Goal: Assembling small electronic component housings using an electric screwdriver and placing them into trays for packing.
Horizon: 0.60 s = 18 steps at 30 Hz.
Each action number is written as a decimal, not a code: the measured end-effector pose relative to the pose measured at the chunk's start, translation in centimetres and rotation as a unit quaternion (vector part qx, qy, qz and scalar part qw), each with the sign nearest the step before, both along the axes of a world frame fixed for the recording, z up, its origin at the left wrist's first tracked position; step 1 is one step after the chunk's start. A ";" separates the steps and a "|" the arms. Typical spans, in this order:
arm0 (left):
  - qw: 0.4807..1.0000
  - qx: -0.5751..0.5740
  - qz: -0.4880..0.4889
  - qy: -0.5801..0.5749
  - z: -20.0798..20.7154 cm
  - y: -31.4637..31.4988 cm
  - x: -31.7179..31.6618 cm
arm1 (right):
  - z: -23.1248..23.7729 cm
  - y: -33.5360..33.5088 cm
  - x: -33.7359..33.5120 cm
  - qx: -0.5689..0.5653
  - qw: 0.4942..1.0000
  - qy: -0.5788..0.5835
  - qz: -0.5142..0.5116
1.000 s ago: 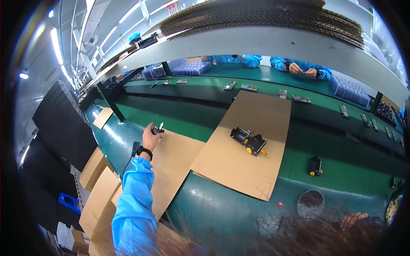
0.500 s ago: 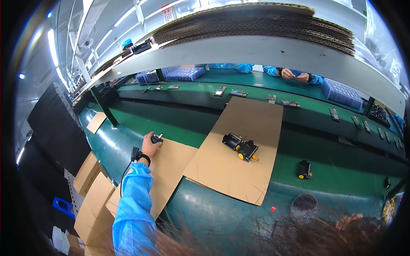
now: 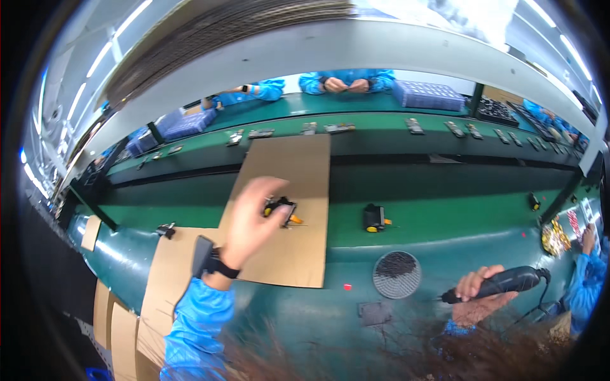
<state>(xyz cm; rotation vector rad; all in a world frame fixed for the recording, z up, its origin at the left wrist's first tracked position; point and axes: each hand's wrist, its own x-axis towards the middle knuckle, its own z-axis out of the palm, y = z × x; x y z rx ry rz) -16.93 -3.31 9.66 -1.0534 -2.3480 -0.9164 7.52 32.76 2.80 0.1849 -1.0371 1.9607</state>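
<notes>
My left hand [image 3: 251,219], smeared by motion, reaches over the large cardboard sheet [image 3: 292,254] with thumb and fingers apart. Right by its fingers lies a black plastic unit [image 3: 283,206] with yellow and orange parts; the hand partly covers it. At the lower right my right hand [image 3: 480,295] is wrapped round a black electric screwdriver [image 3: 515,281], its tip pointing left. A small black part [image 3: 166,230] rests at the far edge of a second cardboard sheet [image 3: 181,254] to the left.
Another black unit with a yellow wheel [image 3: 373,218] stands on the green surface. A round dish of small dark screws [image 3: 397,274] sits nearer me. Circuit boards [image 3: 340,127] line the belt beyond. A shelf [image 3: 381,47] crosses overhead; co-workers' hands [image 3: 346,85] are past it.
The view has turned to the right. My left hand has let go of the small black part and moved right to the cardboard sheet. My right hand with the screwdriver has come into view.
</notes>
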 end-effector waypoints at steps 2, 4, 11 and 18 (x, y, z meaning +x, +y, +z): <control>0.993 -0.080 -0.085 -0.018 -0.6 6.1 0.6 | -0.6 -0.3 -0.4 -0.013 1.000 -0.004 -0.002; 0.970 -0.185 -0.152 0.047 -1.5 12.0 0.6 | -0.4 -0.2 0.3 -0.029 1.000 -0.006 0.008; 0.898 -0.338 -0.281 -0.033 -7.3 16.5 -4.5 | -0.6 -0.1 0.2 -0.059 0.997 -0.031 0.036; 0.969 -0.206 -0.134 -0.011 -2.3 13.6 3.0 | 0.2 0.4 0.8 -0.066 0.997 -0.036 0.031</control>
